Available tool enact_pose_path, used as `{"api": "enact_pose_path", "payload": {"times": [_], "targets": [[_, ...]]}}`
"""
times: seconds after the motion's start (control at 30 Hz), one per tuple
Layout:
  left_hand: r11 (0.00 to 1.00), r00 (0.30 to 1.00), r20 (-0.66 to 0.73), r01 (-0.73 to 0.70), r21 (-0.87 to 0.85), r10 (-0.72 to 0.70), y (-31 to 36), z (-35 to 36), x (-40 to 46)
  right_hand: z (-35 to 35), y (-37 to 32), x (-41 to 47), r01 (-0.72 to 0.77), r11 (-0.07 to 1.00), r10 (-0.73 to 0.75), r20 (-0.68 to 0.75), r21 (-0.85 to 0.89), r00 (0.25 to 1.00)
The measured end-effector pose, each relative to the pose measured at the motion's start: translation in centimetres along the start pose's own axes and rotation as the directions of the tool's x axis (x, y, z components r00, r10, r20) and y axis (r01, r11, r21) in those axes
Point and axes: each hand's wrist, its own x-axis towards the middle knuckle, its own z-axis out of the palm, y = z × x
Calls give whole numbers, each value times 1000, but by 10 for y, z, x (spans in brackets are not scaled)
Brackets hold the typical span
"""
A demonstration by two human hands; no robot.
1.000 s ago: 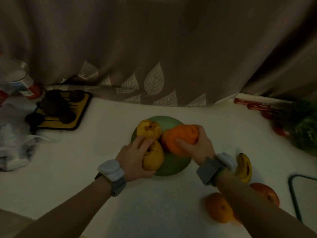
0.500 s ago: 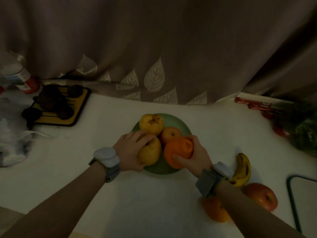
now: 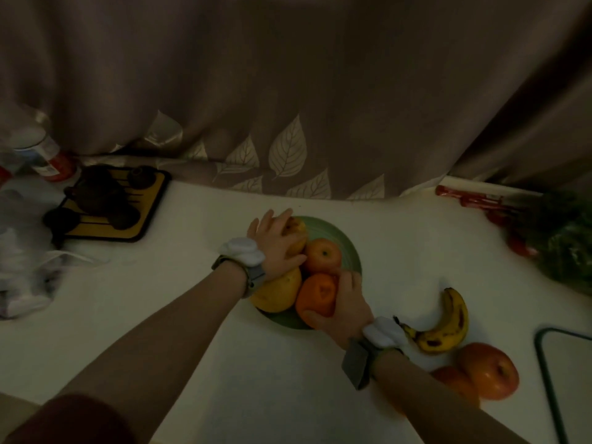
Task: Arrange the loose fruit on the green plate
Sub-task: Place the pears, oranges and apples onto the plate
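Observation:
The green plate (image 3: 347, 243) sits mid-table and carries several fruits. My left hand (image 3: 277, 243) lies over the far yellow pear (image 3: 296, 227), fingers spread across it. A second yellow pear (image 3: 277, 293) rests at the plate's near left, free of my hand. A small orange (image 3: 322, 256) sits in the middle. My right hand (image 3: 344, 302) grips a larger orange (image 3: 315, 294) at the plate's near edge. Loose on the table to the right are a banana (image 3: 447, 325), a red apple (image 3: 488, 370) and another orange (image 3: 455, 381) partly behind my right forearm.
A yellow-and-black tray (image 3: 150, 216) with dark round objects stands at the left. Bottles and a plastic bag (image 3: 22, 261) crowd the far left. Leafy greens (image 3: 567, 245) and red items lie at the right. A dark-rimmed board (image 3: 563, 379) sits at the right edge. A curtain hangs behind.
My left hand let go of the near pear and moved up onto the far pear. My right hand lowered the large orange onto the plate's near edge.

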Motion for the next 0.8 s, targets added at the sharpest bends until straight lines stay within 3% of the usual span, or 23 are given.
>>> {"api": "enact_pose_path", "payload": {"times": [0.07,0.2,0.4,0.47,0.53,0.67,0.73,0.8], "targets": [[997,996,57,70,-40,-68,-5,3,2,-1,1,1,-10,1000,10,6,10,1000],[999,994,105,39,4,-39,-5,-3,4,0,1,1,-15,999,15,-1,33,1000],[998,998,22,59,25,-60,7,-1,-3,-8,5,4,71,996,-65,115,-55,991],[995,993,-66,-96,14,97,13,-4,-7,-8,5,8,120,989,-100,212,-85,972],[949,941,-138,-314,-23,308,14,-1,-9,-7,4,11,167,976,-125,265,-141,956],[895,892,-92,-446,-29,442,16,8,-34,-42,-3,25,334,893,-222,351,-302,910],[897,892,-100,-439,46,442,14,10,-43,-64,-4,39,216,966,-183,212,-144,960],[900,899,-90,-414,138,428,12,11,-45,-71,2,57,169,979,-167,30,-118,986]]}}
